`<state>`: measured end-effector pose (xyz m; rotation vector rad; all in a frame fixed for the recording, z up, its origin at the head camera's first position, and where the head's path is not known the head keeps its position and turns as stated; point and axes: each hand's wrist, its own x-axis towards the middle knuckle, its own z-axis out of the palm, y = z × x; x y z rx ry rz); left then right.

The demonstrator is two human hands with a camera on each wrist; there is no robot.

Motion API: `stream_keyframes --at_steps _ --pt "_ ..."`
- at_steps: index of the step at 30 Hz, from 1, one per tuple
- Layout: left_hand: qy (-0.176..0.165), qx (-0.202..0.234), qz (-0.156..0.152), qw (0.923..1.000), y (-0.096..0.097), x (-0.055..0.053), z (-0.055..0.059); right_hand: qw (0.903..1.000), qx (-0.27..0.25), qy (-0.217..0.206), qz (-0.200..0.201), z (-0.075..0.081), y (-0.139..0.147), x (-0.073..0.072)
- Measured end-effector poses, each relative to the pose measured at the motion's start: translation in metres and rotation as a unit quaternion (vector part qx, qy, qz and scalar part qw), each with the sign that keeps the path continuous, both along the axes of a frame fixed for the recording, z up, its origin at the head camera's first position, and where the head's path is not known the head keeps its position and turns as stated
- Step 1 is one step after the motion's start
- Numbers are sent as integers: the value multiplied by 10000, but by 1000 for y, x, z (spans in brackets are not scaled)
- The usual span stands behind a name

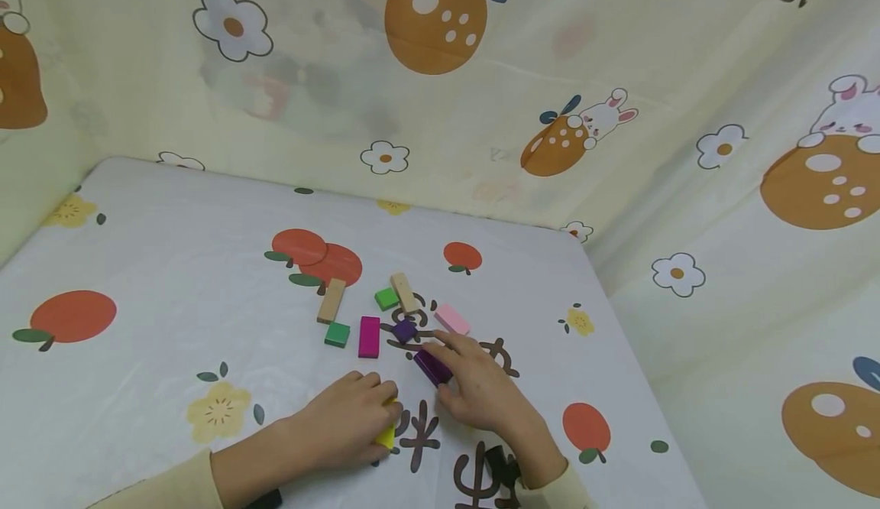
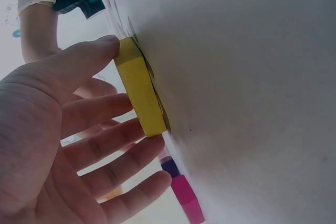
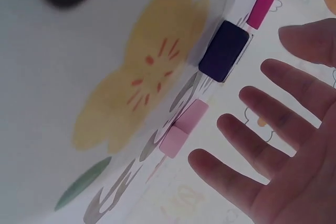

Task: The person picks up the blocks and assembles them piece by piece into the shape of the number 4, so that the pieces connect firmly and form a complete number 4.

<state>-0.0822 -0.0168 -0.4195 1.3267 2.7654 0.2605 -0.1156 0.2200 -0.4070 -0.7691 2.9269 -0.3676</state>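
My left hand (image 1: 351, 421) pinches a yellow rectangular block (image 2: 140, 90) between the thumb at one end and the fingers along its far side. In the head view that hand mostly covers the yellow block. My right hand (image 1: 481, 383) hovers around a dark purple rectangular block (image 1: 431, 367), its thumb and fingers spread to either side. From the right wrist view, the fingers are fairly straight, with a gap between them and the purple block (image 3: 224, 51). Just beyond lies a small dark purple block (image 1: 404, 331), with a magenta block (image 1: 369, 337) to its left.
Farther back on the patterned tablecloth (image 1: 158, 264) lie a pink block (image 1: 451, 318), a green block (image 1: 337, 334), a lighter green block (image 1: 386, 299) and two wooden blocks, one on the left (image 1: 331, 300) and one on the right (image 1: 403, 293). Printed curtains (image 1: 309, 111) hang behind the table.
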Motion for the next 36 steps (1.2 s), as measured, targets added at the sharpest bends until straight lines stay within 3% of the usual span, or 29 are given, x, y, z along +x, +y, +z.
stream_keyframes --at_steps 13,36 --pt "25 -21 -66 10000 0 0 0 9984 -76 -396 405 -2 2 -6" --pt "144 -78 -69 9998 -1 0 -1 9977 323 -473 363 -1 -5 -12"
